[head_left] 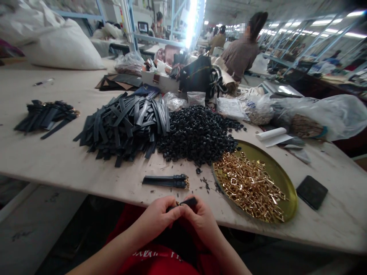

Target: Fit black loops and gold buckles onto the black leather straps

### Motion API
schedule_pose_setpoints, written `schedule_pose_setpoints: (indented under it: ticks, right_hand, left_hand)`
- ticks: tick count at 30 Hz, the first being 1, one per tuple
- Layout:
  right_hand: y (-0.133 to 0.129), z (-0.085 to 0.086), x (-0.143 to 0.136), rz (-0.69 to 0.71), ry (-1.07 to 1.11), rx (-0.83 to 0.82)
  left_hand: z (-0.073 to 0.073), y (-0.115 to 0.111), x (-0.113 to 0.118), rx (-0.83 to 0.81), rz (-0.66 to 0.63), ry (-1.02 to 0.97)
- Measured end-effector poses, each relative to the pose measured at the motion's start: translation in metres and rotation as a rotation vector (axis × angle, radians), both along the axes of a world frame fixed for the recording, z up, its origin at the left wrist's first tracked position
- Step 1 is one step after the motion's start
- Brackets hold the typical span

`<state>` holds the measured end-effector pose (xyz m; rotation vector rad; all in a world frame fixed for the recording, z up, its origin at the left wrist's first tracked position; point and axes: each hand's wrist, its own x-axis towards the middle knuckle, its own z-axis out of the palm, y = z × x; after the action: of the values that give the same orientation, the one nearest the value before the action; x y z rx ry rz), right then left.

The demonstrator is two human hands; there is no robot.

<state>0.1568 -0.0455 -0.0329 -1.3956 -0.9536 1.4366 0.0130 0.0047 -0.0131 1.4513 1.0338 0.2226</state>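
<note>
Close together at the table's front edge, my left hand [159, 215] and my right hand [202, 217] are both closed on a short black strap [190, 202]. A bit of gold metal shows between the fingers, mostly covered by them. Just beyond my hands lies a small neat stack of black straps with gold buckles [164, 181]. Farther back are a large heap of loose black straps [123, 126] and a heap of small black loops [197, 133]. To the right, many gold buckles [249, 187] lie in a round gold-coloured tray [291, 191].
A black phone-like slab [312, 192] lies right of the tray. Buckled straps [46, 116] lie at far left. Behind the heaps stand a black bag [196, 76], a box [156, 80] and plastic-wrapped bundles [306, 122]. A white sack [63, 46] and a person [241, 57] are farther back.
</note>
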Motion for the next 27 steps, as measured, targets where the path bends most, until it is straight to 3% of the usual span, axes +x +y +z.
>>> schedule_pose_setpoints:
  ticks: [4,6,8,11,14,17,22,24,27]
  right_hand:
    - [0.01,0.006,0.018,0.141,-0.192,0.171]
    - [0.025,0.007,0.034,0.188,-0.287,0.209]
    - [0.045,0.004,0.049,0.103,-0.521,0.247]
    - [0.075,-0.008,0.063,-0.008,-1.037,0.25]
    - [0.091,-0.017,0.064,0.009,-1.202,0.217]
    - [0.086,-0.011,0.056,-0.06,-0.87,0.245]
    - [0.052,0.016,0.029,-0.082,0.152,0.049]
    - [0.038,0.022,0.017,-0.135,0.296,0.028]
    - [0.023,0.022,0.002,-0.186,0.25,0.072]
  left_hand:
    - [-0.006,0.012,0.008,-0.057,0.089,-0.065]
    - [-0.006,0.016,0.01,-0.012,0.072,-0.106]
    - [-0.004,0.018,0.011,0.061,0.032,-0.09]
    - [-0.005,0.018,0.01,0.13,0.062,-0.041]
    - [-0.008,0.016,0.007,0.121,0.11,-0.038]
    - [-0.007,0.014,0.006,0.148,0.159,-0.052]
    - [0.002,0.01,0.008,0.266,0.282,-0.099]
    - [0.006,0.005,0.007,0.279,0.265,-0.103]
    - [0.012,-0.004,0.001,0.309,0.19,-0.086]
